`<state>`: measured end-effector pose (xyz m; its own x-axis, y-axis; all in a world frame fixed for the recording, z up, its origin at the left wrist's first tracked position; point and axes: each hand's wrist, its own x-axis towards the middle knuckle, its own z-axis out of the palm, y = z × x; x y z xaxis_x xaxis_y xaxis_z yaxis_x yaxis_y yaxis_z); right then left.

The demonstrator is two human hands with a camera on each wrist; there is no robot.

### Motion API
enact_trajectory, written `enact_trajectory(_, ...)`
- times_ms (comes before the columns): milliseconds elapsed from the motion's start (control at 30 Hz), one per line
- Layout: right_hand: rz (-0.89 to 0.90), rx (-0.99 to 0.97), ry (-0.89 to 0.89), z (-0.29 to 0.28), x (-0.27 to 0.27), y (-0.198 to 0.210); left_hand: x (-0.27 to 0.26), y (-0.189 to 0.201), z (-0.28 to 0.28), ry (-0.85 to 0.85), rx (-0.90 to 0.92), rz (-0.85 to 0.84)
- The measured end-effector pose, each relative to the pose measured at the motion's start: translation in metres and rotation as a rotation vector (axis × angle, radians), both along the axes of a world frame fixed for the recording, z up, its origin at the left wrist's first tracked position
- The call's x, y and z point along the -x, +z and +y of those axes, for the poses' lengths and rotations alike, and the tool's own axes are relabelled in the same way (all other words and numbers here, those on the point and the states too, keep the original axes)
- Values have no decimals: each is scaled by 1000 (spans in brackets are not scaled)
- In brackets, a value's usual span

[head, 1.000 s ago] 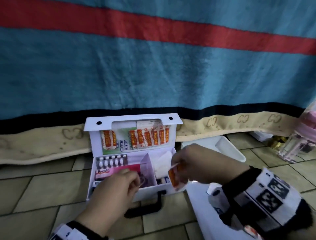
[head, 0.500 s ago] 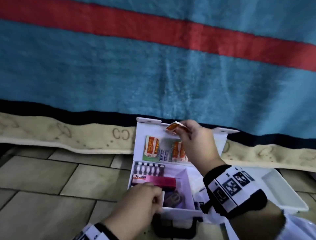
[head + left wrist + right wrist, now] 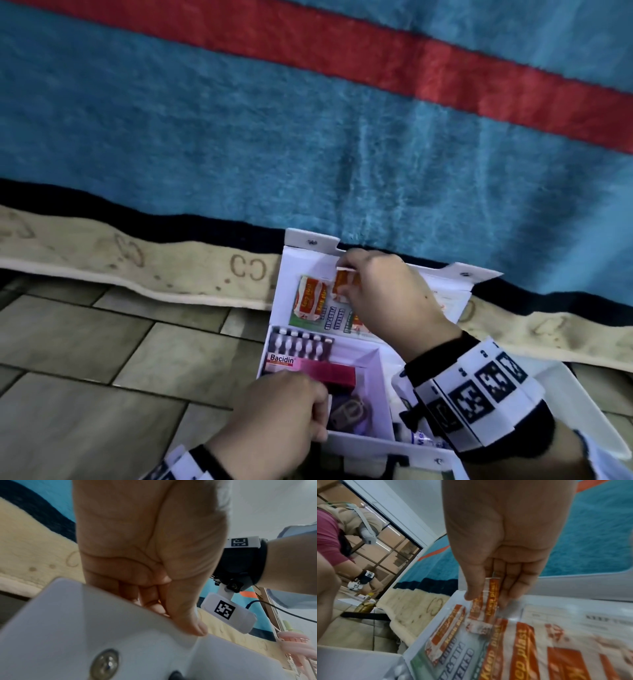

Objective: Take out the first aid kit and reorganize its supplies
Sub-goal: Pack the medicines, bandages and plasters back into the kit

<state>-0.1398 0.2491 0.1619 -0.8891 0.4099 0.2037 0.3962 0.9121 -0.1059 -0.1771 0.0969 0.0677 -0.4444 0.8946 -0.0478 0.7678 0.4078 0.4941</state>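
A blue blanket [image 3: 239,144] with a red stripe hangs down to a tiled floor [image 3: 85,359], its cream border running along the bottom. Against that border we see the white first aid kit [image 3: 356,442] standing open on the tiles, its lid [image 3: 310,241] upright against the blanket.

Our right hand [image 3: 390,298] reaches up to the inside of the kit's lid, thumb and fingers pinching an orange plaster strip [image 3: 489,601] marked "Keep plast", at the mouth of the clear pocket there. More orange plasters [image 3: 310,303] sit in that pocket to the left of the hand.

Our left hand [image 3: 277,414] is at the kit's front left, fingers curled over its front wall and gripping it, thumb pressed on the outside in the left wrist view.

Inside the kit, behind the left hand, lie a blister pack of white pills [image 3: 301,346] and a pink Bacidin box [image 3: 308,368]. A white tray [image 3: 582,411] lies on the floor to the right of the kit.
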Motion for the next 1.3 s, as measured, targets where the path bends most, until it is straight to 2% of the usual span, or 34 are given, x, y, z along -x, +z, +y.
enact_trajectory(167,-18,-34,-26,-5,6,-5,0,-2,1,-13,3,31)
enact_trajectory(300,-79,-52,27,-5,8,-11,0,-1,1,-19,10,43)
enact_trajectory(367,-82,-13,15,-6,5,-8,0,0,0,-12,15,37)
enact_trajectory(567,20,88,-60,-1,7,-11,-2,1,0,-8,24,49)
enact_trajectory(700,119,263,-94,3,6,-16,-2,1,-1,-2,24,33)
enact_trajectory(800,95,210,-44,3,4,-15,-1,1,0,9,32,21)
enact_trajectory(867,152,200,-18,4,5,-13,-1,2,1,12,42,15)
enact_trajectory(1000,286,271,-90,11,5,-15,-1,2,1,10,39,5)
enact_trajectory(1200,127,258,-48,3,-1,-19,0,3,1,6,46,1)
enact_trajectory(1300,49,137,-31,-1,1,-17,0,2,1,6,39,11)
